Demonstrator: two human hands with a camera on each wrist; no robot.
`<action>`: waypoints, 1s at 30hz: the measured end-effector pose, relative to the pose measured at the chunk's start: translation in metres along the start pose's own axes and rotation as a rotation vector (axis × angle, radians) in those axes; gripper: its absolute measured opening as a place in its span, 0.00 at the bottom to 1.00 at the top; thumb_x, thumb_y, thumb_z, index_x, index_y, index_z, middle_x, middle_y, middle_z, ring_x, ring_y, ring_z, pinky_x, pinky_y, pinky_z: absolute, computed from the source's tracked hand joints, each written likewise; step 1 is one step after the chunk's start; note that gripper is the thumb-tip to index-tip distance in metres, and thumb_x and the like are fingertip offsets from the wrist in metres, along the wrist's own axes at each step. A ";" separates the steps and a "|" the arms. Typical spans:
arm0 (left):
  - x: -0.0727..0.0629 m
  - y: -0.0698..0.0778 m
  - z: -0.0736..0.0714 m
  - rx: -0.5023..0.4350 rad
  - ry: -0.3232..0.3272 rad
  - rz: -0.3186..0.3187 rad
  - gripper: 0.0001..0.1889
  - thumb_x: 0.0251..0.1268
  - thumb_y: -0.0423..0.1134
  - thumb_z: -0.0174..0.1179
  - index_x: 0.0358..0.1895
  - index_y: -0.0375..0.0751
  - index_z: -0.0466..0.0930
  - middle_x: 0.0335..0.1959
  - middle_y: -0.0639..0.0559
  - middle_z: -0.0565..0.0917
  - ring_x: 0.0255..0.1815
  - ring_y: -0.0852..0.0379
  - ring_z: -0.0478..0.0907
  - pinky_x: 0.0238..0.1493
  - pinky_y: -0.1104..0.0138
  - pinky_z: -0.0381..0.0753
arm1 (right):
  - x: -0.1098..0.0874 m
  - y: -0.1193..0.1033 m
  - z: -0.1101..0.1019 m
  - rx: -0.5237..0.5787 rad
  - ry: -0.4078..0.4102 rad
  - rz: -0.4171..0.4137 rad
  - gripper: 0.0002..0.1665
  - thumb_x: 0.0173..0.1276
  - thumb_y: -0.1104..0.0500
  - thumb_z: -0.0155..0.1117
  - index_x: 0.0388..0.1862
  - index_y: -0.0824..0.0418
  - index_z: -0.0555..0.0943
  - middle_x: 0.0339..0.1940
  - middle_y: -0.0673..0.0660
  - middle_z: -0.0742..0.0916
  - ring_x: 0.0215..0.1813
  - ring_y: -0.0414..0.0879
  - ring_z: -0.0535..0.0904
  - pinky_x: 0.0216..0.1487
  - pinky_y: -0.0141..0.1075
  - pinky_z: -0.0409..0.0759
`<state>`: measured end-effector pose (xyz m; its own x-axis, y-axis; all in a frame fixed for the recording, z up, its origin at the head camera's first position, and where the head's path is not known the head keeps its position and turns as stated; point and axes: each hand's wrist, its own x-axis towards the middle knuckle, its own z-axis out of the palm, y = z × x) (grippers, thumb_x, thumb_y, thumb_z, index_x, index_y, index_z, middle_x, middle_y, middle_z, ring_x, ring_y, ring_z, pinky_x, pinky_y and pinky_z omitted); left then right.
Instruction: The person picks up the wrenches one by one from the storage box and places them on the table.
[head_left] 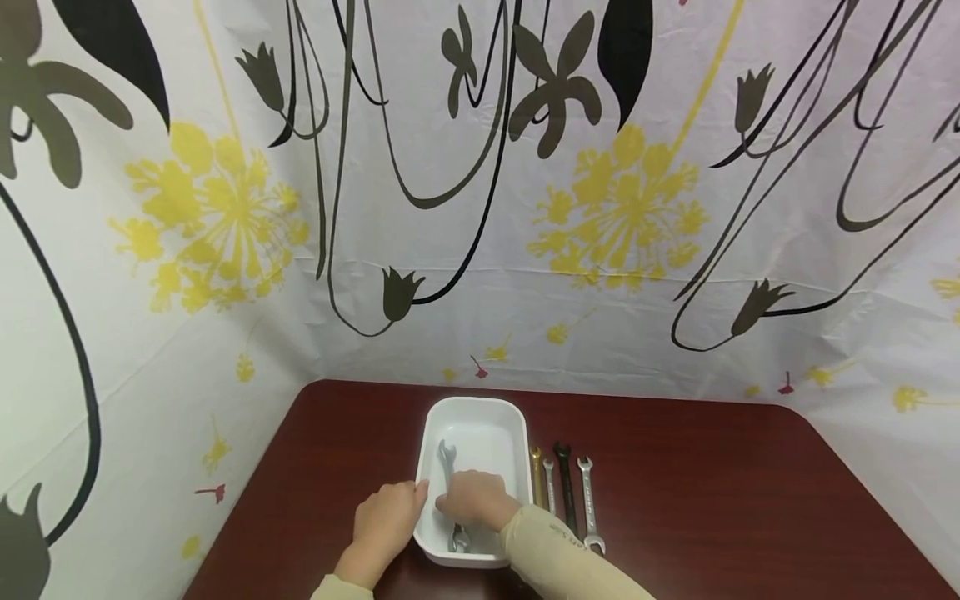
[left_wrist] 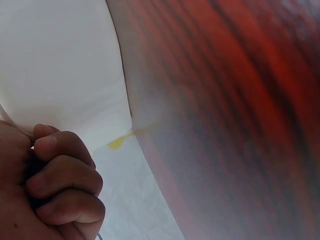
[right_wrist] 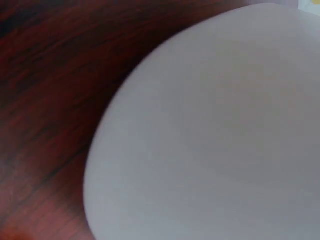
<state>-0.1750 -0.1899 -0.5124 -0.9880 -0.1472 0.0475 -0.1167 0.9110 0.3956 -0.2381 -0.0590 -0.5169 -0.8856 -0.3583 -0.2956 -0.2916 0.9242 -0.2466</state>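
A white rectangular tray (head_left: 487, 425) sits near the front of the table, with a silver wrench (head_left: 447, 457) lengthwise along its left side. My right hand (head_left: 476, 498) reaches into the tray and grips the wrench around its middle, hiding that stretch of the shaft. At the tray's left rim, my left hand (head_left: 386, 517) holds the edge. Its curled fingers (left_wrist: 70, 172) show against the tray wall (left_wrist: 65, 65) in the left wrist view. Only the tray's pale wall (right_wrist: 210, 140) and the table appear in the right wrist view, without the right hand.
Right of the tray several wrenches lie side by side: a gold-coloured one (head_left: 537, 477), a small silver one (head_left: 551, 487), a black one (head_left: 566, 483) and a longer silver one (head_left: 588, 500). The dark red-brown table (head_left: 712, 483) meets a flower-patterned cloth (head_left: 480, 242) behind.
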 end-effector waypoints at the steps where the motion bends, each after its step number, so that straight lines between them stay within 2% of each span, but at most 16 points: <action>1: 0.000 0.000 0.001 -0.001 -0.001 0.000 0.20 0.71 0.50 0.50 0.27 0.41 0.81 0.20 0.48 0.80 0.17 0.55 0.71 0.19 0.59 0.68 | 0.000 0.000 -0.001 -0.002 0.000 0.001 0.19 0.60 0.45 0.57 0.16 0.55 0.73 0.15 0.52 0.77 0.19 0.45 0.70 0.28 0.40 0.66; 3: 0.001 0.001 0.001 0.000 -0.004 0.002 0.20 0.71 0.50 0.50 0.26 0.42 0.81 0.19 0.49 0.80 0.17 0.56 0.70 0.19 0.59 0.67 | -0.001 0.001 -0.002 -0.002 -0.004 0.005 0.20 0.61 0.45 0.56 0.16 0.55 0.73 0.16 0.52 0.76 0.19 0.46 0.70 0.28 0.40 0.66; 11: 0.001 0.000 -0.001 0.001 0.007 0.004 0.19 0.70 0.50 0.50 0.27 0.41 0.81 0.22 0.45 0.83 0.19 0.50 0.77 0.20 0.57 0.70 | -0.002 0.003 -0.006 0.000 -0.001 0.017 0.19 0.62 0.46 0.55 0.16 0.55 0.73 0.16 0.52 0.76 0.21 0.47 0.71 0.31 0.43 0.69; 18: 0.002 0.000 0.001 -0.001 -0.002 0.008 0.19 0.71 0.50 0.51 0.27 0.42 0.81 0.21 0.46 0.82 0.18 0.53 0.74 0.19 0.58 0.68 | 0.001 0.012 0.000 0.030 0.033 0.020 0.18 0.62 0.48 0.57 0.16 0.55 0.73 0.15 0.52 0.76 0.19 0.46 0.71 0.27 0.41 0.69; 24: 0.001 0.001 -0.001 0.011 0.002 0.011 0.20 0.71 0.50 0.50 0.26 0.41 0.81 0.18 0.48 0.80 0.16 0.55 0.70 0.19 0.59 0.68 | -0.003 0.018 -0.005 0.098 0.034 -0.014 0.17 0.63 0.51 0.57 0.17 0.56 0.72 0.15 0.52 0.75 0.18 0.44 0.70 0.23 0.37 0.68; 30: 0.000 0.002 -0.003 0.018 -0.004 0.003 0.20 0.71 0.51 0.50 0.27 0.41 0.82 0.19 0.47 0.80 0.17 0.54 0.71 0.19 0.58 0.69 | -0.006 0.019 -0.010 0.182 0.043 -0.045 0.17 0.63 0.53 0.56 0.15 0.55 0.70 0.13 0.50 0.73 0.17 0.43 0.68 0.21 0.36 0.66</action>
<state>-0.1751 -0.1890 -0.5087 -0.9887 -0.1433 0.0449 -0.1159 0.9181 0.3789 -0.2419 -0.0379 -0.5103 -0.8889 -0.3889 -0.2420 -0.2642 0.8669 -0.4226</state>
